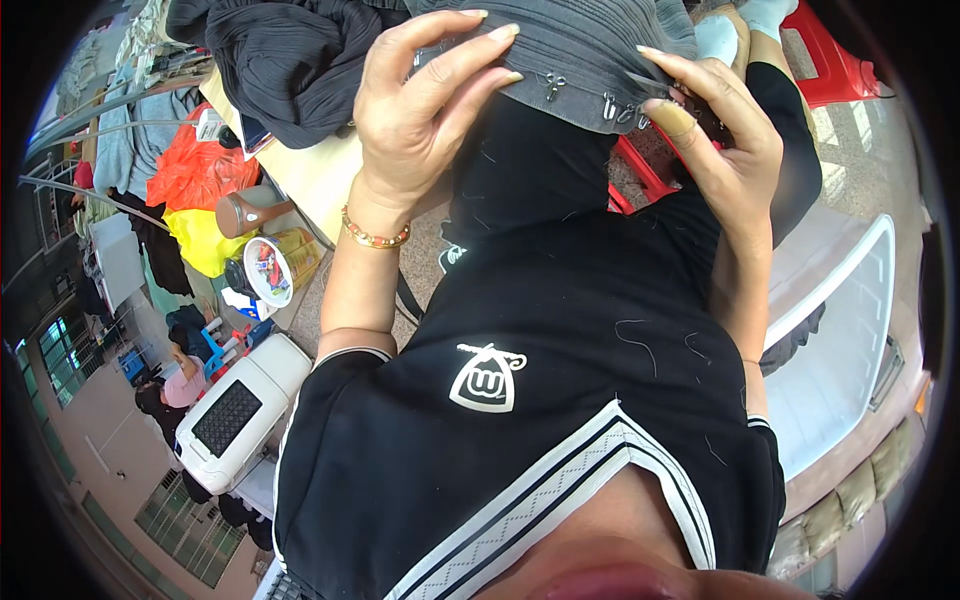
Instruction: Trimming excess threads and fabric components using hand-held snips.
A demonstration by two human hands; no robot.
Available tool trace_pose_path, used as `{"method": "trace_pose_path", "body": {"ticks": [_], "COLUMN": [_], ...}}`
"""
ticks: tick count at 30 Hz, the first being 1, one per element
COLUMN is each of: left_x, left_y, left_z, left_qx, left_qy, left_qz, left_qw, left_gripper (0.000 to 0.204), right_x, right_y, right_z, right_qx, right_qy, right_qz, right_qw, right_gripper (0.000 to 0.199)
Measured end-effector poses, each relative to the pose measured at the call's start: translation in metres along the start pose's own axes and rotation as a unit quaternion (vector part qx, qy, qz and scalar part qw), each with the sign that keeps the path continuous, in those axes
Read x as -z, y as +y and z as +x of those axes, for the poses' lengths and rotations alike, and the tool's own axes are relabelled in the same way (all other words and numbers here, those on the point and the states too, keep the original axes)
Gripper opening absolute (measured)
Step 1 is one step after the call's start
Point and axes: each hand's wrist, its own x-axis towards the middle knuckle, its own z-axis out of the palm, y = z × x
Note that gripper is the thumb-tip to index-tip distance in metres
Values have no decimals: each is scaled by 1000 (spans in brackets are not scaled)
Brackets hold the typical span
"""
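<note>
A grey ribbed garment (585, 40) with a smooth band along its near edge lies across my lap. Small silver wire fasteners (553, 88), which look like safety pins, hang in a row along that band. My left hand (425, 105) rests at the left part of the band, fingers stretched and apart, with a beaded bracelet at the wrist. At the right end of the band, my right hand (725, 135) has its fingers bent round a raised fold of the cloth, close beside several fasteners. Its inner fingers are partly hidden. A tan covering wraps the thumb.
Dark pleated cloth (290, 65) is heaped on the pale table (330, 185) at left. Nearby are a red plastic bag (200, 165), a brown-lidded bottle (245, 212) and a white tub (268, 272). A white machine (240, 410) stands lower left, a white bin (840, 350) at right, a red stool (835, 60) beyond.
</note>
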Motion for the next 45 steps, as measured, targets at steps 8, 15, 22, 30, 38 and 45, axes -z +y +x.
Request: {"method": "trace_pose_path", "body": {"ticks": [8, 15, 22, 30, 38, 45], "left_x": [-14, -10, -4, -4, -5, 6], "left_y": [-6, 9, 25, 34, 40, 46], "left_z": [-7, -8, -10, -10, -17, -2], "left_qx": [-125, -60, -38, -22, -16, -86], "left_qy": [84, 83, 60, 52, 29, -95], "left_qz": [76, 24, 2, 6, -18, -48], "left_qw": [986, 994, 997, 998, 999, 991], "left_gripper": [23, 16, 17, 16, 16, 23], "right_x": [-12, -12, -18, -19, -19, 1], "right_y": [-9, -5, -13, -20, -20, -31], "right_z": [-3, 3, 11, 17, 17, 14], "right_qx": [-43, 16, 88, 145, 189, -17], "right_qy": [-24, -15, -27, -24, -24, 69], "right_qz": [55, -7, -68, -149, -216, -106], "right_qw": [997, 1000, 993, 978, 958, 992], "right_gripper": [37, 37, 43, 44, 42, 37]}}
